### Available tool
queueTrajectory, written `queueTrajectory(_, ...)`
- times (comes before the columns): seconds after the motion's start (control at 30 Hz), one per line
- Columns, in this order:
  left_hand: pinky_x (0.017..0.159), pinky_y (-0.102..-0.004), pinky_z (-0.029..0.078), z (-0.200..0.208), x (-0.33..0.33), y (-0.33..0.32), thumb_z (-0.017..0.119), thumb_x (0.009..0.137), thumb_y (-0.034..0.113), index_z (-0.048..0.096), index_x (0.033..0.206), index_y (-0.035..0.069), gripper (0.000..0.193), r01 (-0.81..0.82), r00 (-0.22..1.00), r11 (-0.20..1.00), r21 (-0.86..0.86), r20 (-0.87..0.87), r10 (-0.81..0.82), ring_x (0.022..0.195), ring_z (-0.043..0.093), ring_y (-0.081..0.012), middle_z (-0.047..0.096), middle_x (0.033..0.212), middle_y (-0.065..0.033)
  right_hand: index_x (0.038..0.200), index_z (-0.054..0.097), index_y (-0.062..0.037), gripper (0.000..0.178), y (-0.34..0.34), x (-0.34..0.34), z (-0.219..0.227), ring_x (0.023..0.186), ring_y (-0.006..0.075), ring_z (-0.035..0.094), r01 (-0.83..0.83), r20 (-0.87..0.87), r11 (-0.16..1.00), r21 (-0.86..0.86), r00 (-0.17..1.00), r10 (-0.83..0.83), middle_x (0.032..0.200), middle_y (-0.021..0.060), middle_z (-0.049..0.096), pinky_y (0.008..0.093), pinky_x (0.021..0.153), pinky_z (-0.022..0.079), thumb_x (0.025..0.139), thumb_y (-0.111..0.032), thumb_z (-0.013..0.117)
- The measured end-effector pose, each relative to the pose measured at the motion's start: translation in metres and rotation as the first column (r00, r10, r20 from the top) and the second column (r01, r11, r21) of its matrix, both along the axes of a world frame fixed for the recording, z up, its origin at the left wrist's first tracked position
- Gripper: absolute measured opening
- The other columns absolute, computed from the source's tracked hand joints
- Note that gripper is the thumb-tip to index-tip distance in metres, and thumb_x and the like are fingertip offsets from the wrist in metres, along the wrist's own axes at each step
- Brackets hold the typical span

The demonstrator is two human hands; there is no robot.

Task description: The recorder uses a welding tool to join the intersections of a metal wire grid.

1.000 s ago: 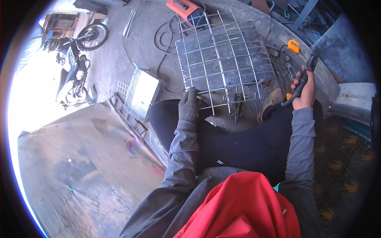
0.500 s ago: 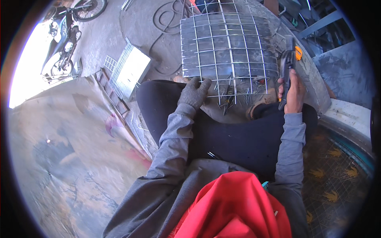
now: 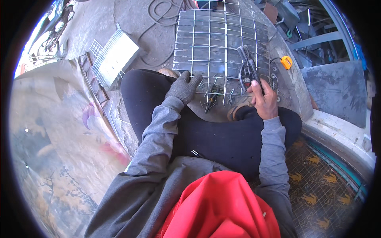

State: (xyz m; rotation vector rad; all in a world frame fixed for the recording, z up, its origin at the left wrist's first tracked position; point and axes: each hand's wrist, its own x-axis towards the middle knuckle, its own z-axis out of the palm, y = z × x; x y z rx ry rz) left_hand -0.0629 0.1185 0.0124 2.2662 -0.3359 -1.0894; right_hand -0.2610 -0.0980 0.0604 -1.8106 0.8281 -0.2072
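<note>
My left hand [image 3: 184, 88], in a dark grey knitted glove, is closed at the near left corner of a metal wire grid [image 3: 225, 43]. The grid's crossing rods lie over a dark slatted surface [image 3: 183, 39]. My bare right hand [image 3: 264, 101] grips a black pliers-like tool [image 3: 250, 65] with a jawed head and a looped lever. Its head is above the grid's near right part. Under the grid's near edge lie pliers [image 3: 213, 97] with dark and yellow handles, among several short thin rod pieces.
An orange tape measure [image 3: 286, 62] lies right of the grid. A cable [image 3: 158, 20] coils on the floor behind. At the left stand a white panel [image 3: 115, 61] with wire mesh and a printed sheet [image 3: 51, 131]. Metal scrap [image 3: 289, 16] fills the far right, near a grey plate [image 3: 337, 91].
My right hand has brought the black tool leftward, from beside the grid to over its right part. My left hand stays at the grid's near left corner. The whole view has shifted slightly.
</note>
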Motion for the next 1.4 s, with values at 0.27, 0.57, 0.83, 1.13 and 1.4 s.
queueTrajectory(0.27, 0.103, -0.047, 0.048, 0.002, -0.002, -0.002, 0.058, 0.098, 0.057, 0.063, 0.132, 0.003, 0.063, 0.004, 0.999, 1.0, 0.02, 0.052, -0.005, 0.122, 0.064, -0.0415, 0.069, 0.125, -0.0261, 0.118, 0.071, -0.0037, 0.046, 0.002, 0.014, -0.001, 0.057, 0.0077, 0.058, 0.007, -0.037, 0.999, -0.031, 0.999, -0.009, 0.077, 0.0021, 0.071, 0.0281, 0.055, 0.047, 0.104, -0.046, 0.061)
queueTrajectory(0.57, 0.101, -0.0462, 0.049, -0.007, -0.003, 0.0, 0.06, 0.098, 0.056, 0.062, 0.132, 0.003, 0.063, -0.019, 0.998, 1.0, 0.006, 0.064, 0.019, 0.119, 0.065, -0.0415, 0.069, 0.123, -0.0256, 0.119, 0.071, -0.0056, 0.051, 0.0, 0.016, -0.004, 0.068, 0.0198, 0.07, -0.055, -0.12, 0.988, -0.145, 0.992, 0.038, 0.079, 0.0092, 0.074, 0.0368, 0.067, 0.053, 0.103, -0.052, 0.057)
queueTrajectory(0.83, 0.101, -0.0469, 0.049, -0.005, -0.003, 0.0, 0.059, 0.099, 0.056, 0.063, 0.131, 0.003, 0.063, -0.006, 0.996, 1.0, 0.008, 0.086, 0.005, 0.118, 0.066, -0.0416, 0.07, 0.121, -0.0261, 0.122, 0.071, -0.0061, 0.051, 0.0, 0.016, -0.003, 0.072, 0.0215, 0.073, -0.051, -0.143, 0.989, -0.138, 0.989, 0.031, 0.08, 0.0103, 0.075, 0.0382, 0.069, 0.054, 0.102, -0.052, 0.059)
queueTrajectory(1.13, 0.101, -0.0467, 0.049, -0.009, -0.003, 0.001, 0.059, 0.098, 0.058, 0.063, 0.131, 0.003, 0.065, -0.008, 0.995, 1.0, 0.003, 0.1, 0.008, 0.118, 0.066, -0.0406, 0.069, 0.122, -0.0258, 0.123, 0.071, -0.0047, 0.052, -0.001, 0.015, -0.006, 0.074, 0.0219, 0.073, -0.054, -0.141, 0.987, -0.15, 0.989, 0.033, 0.081, 0.0108, 0.075, 0.0384, 0.071, 0.055, 0.102, -0.051, 0.06)
queueTrajectory(1.4, 0.099, -0.0467, 0.05, -0.009, -0.003, 0.002, 0.059, 0.097, 0.059, 0.063, 0.129, 0.003, 0.065, -0.015, 0.995, 1.0, 0.015, 0.096, 0.013, 0.114, 0.068, -0.0398, 0.071, 0.117, -0.0248, 0.123, 0.071, -0.005, 0.052, 0.002, 0.017, -0.002, 0.078, 0.0213, 0.075, -0.047, -0.153, 0.99, -0.136, 0.988, 0.025, 0.082, 0.011, 0.076, 0.037, 0.073, 0.055, 0.102, -0.051, 0.06)
